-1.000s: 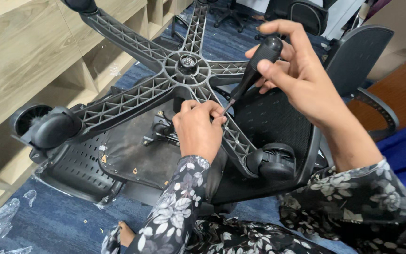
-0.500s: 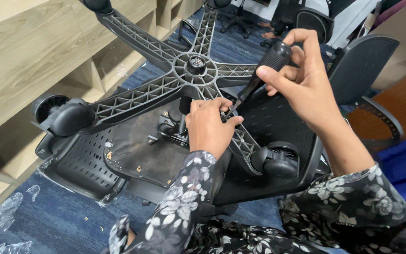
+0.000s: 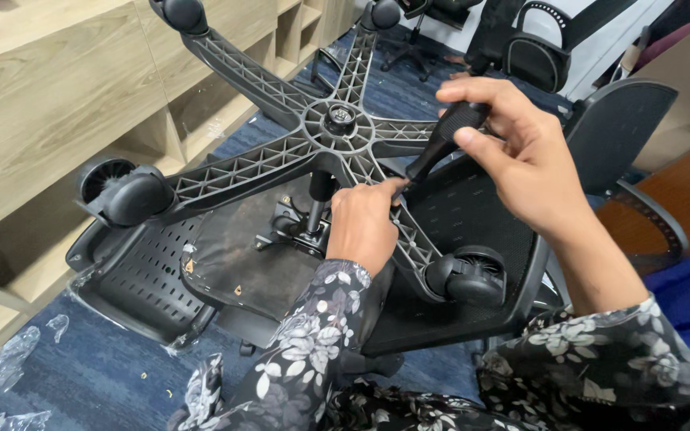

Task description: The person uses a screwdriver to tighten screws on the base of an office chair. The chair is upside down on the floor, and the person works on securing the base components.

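Head view: right hand point(image 3: 533, 172) fingers clamp a black screwdriver point(image 3: 441, 144); left hand point(image 3: 363, 227) grips its tip.

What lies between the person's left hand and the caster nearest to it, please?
In the head view, a ribbed leg of the chair base spans from the left hand to the caster; nothing else.

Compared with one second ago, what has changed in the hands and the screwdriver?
The right hand has rolled over the screwdriver handle, whose top it now covers. The left hand still pinches at the tip beside the chair base. The whole scene shifted slightly right in view.
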